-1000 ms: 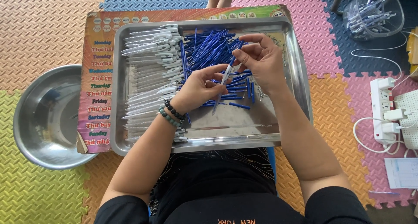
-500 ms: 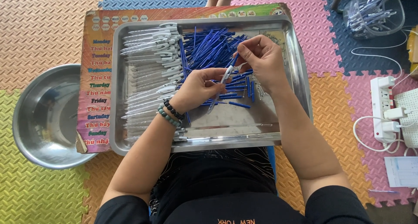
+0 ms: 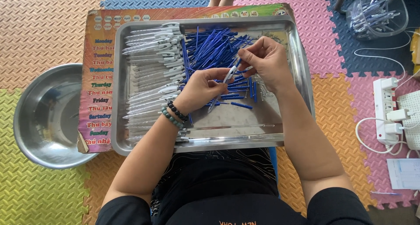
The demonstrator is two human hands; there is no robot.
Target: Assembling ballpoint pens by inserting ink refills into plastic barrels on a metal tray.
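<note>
Head view, looking down at lap level. A steel tray (image 3: pixel 297 67) rests on a colourful printed board (image 3: pixel 94 76) over foam floor mats.

Left hand (image 3: pixel 203 89): fingers curled, pinching a white pen barrel (image 3: pixel 228 75) near its upper end, over the middle of the tray. Two bead bracelets (image 3: pixel 175 115) on that wrist.

Right hand (image 3: pixel 264 63): fingers pressed together at the tips, pinching something thin just above the barrel's top end; too small to tell what. The two hands are just beside each other, nearly touching at the fingertips.

Tray contents: a row of white pen barrels (image 3: pixel 151 67) stacked along the left side; a loose heap of blue refills (image 3: pixel 214 45) in the far middle, partly under the hands; small metal springs (image 3: pixel 262 87) scattered right of the hands.

Surroundings: a steel bowl (image 3: pixel 48 115) on the floor left of the board; a clear tub of pens (image 3: pixel 376 10) at far right; a white power strip (image 3: pixel 387 111) with plugs at right.
</note>
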